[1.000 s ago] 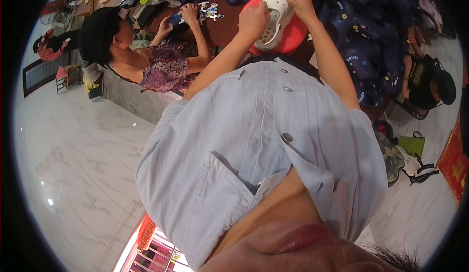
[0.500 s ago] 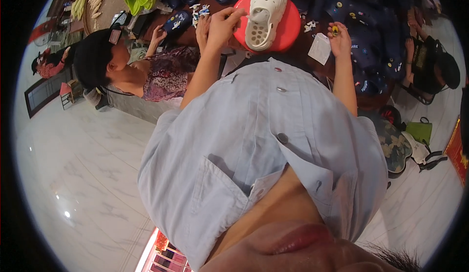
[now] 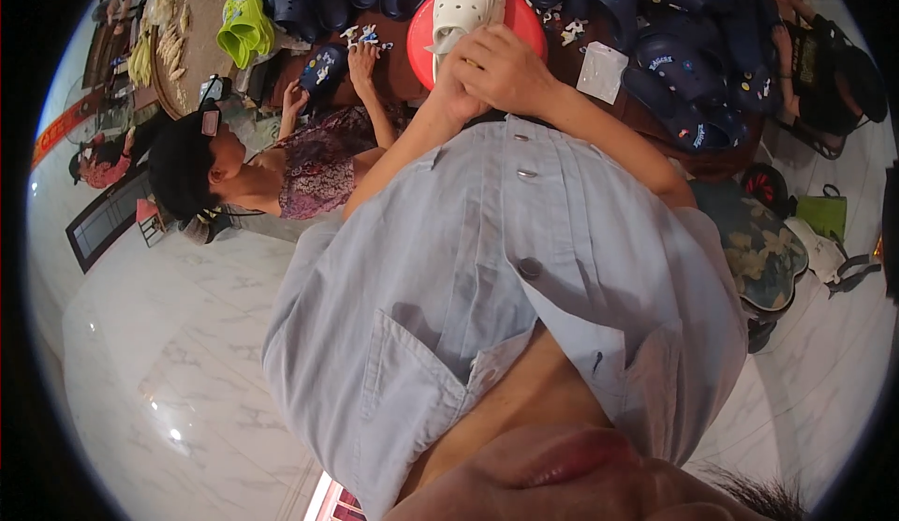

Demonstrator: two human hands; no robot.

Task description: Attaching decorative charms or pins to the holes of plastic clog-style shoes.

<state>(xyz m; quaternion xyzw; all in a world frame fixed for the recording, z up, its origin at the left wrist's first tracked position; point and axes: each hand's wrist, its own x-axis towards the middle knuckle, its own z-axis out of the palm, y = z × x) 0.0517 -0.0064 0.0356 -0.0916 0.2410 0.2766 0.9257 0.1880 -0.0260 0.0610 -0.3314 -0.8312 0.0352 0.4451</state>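
A cream clog (image 3: pixel 468 1) with round holes rests on a round red disc (image 3: pixel 423 42), its toe pointing away from me. My left hand (image 3: pixel 457 92) is at the clog's heel end, its fingers closed and partly covered by the other hand. Over it my right hand (image 3: pixel 510 73) reaches in from the right, fingers bent together against the left hand's fingers. Whatever lies between my fingers is hidden. Both hands cover the clog's rear half.
Dark blue clogs (image 3: pixel 679 58) with small charms crowd the table's right and far sides. A clear packet (image 3: pixel 602 72) lies right of the disc, small white charms (image 3: pixel 573 30) nearby. Lime-green clogs (image 3: pixel 245 25) stand far left. On my left, a co-worker handles a dark blue clog (image 3: pixel 323 70).
My right hand has come left from beside the packet, where it held a small yellow charm, to meet my left hand at the clog. My left hand has moved nearer to me.
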